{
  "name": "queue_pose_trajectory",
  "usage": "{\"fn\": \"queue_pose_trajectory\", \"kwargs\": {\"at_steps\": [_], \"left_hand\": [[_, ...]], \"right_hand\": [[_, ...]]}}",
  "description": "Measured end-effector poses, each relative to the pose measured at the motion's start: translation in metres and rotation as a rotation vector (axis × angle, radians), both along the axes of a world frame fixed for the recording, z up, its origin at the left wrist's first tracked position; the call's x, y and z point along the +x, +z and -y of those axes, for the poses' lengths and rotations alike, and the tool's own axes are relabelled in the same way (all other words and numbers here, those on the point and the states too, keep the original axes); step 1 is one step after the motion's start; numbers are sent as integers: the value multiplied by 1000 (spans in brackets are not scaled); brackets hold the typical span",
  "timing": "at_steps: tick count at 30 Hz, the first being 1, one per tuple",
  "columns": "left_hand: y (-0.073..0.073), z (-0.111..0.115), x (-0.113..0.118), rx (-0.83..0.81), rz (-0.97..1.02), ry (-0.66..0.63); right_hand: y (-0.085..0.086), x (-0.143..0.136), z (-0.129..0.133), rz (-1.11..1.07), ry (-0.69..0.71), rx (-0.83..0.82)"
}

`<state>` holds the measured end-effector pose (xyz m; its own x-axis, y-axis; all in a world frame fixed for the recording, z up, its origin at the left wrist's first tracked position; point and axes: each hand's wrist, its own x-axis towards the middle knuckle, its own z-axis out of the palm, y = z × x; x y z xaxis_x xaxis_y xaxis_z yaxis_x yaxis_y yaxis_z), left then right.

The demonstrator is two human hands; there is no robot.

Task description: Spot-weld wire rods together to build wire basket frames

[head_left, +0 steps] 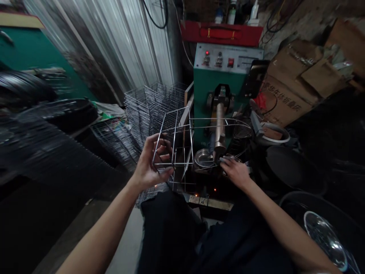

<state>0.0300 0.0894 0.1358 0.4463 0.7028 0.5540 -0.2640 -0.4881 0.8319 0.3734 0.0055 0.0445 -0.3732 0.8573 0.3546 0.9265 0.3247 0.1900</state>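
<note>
My left hand [155, 161] is wrapped round the left end of a wire frame [174, 148], a box-like shape of thin metal rods. Long wires of the frame run right, toward the copper-coloured arm [220, 125] of a green spot welding machine [201, 95]. At the lower tip of that arm, my right hand [235, 171] has its fingers pressed together; what they pinch is too small to make out. Just left of the tip sits a small metal dish [203, 158]. Below the hands, a few orange sparks glow in the dark.
Stacked wire racks [154, 110] stand behind my left hand. On the right are a cardboard box [293, 83], a pale round bowl [275, 133] and a dark tub [293, 167]. A red case [222, 34] lies above the machine. Further wire bundles [25, 87] fill the left side.
</note>
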Motion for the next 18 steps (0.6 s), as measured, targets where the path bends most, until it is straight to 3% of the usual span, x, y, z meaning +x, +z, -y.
{"fn": "queue_pose_trajectory", "kwargs": {"at_steps": [11, 18], "left_hand": [[2, -33, 2, -15, 19, -56], [1, -29, 1, 5, 8, -49]], "right_hand": [[5, -3, -16, -40, -97, -111], [8, -6, -14, 0, -103, -33]]}}
